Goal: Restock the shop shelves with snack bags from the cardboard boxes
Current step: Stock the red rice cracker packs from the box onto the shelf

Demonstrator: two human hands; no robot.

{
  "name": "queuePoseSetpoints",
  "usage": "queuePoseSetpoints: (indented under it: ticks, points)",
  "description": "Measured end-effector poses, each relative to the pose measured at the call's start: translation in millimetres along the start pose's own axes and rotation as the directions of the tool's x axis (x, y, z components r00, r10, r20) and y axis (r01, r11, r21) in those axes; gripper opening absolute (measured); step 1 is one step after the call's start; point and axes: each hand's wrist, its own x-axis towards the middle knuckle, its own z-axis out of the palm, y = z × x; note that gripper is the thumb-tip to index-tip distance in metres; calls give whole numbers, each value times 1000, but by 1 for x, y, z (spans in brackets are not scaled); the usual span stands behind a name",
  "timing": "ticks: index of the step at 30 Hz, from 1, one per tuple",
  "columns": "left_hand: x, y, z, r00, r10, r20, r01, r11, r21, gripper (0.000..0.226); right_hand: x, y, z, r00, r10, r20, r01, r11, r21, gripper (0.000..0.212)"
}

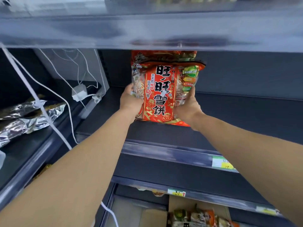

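Left hand [131, 99] and right hand [188, 106], fingers clamped on the sides of an upright red rice-cracker bag [161, 95] at the dark shelf [237, 123], against a matching bag [141, 58]; risk: released unseated, the slick pack may topple forward.

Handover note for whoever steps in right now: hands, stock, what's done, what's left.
Left hand: grips the left edge of the red snack bag.
Right hand: grips its right edge.
Stock: the bag is upright over the dark shelf, just in front of a second red bag standing at the back. I cannot tell whether it rests on the shelf yet.
Done: at least one bag is shelved here.
Left: seat and release this one. More snack bags lie in the cardboard box below.
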Motion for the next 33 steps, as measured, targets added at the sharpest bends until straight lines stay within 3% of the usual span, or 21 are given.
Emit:
queuePoseSetpoints:
  ticks: [8, 13, 18, 25, 33]
  points:
    - [11, -4, 2, 999, 8, -54, -1, 993, 120, 48, 2, -2, 2, 1000, -9, 3, 9, 996, -84, 98]
    - [6, -4, 4, 991, 5, -132, 28, 970, 241, 50, -9, -1, -5, 995, -91, -27, 86, 986, -142, 83]
    - [-31, 8, 9, 972, 139, -189, -28, 868, 495, 48, -30, 5, -13, 979, -200, -22, 190, 955, -227, 65]
    - [-113, 16, 34, 929, 337, 154, -366, 766, 529, 39, -82, 39, -52, 938, -346, 15, 334, 893, -300, 51]
    - [-246, 40, 119, 772, 382, 508, -618, 638, 459, 37, -163, 138, -178, 949, -313, -45, 255, 841, -476, 49]
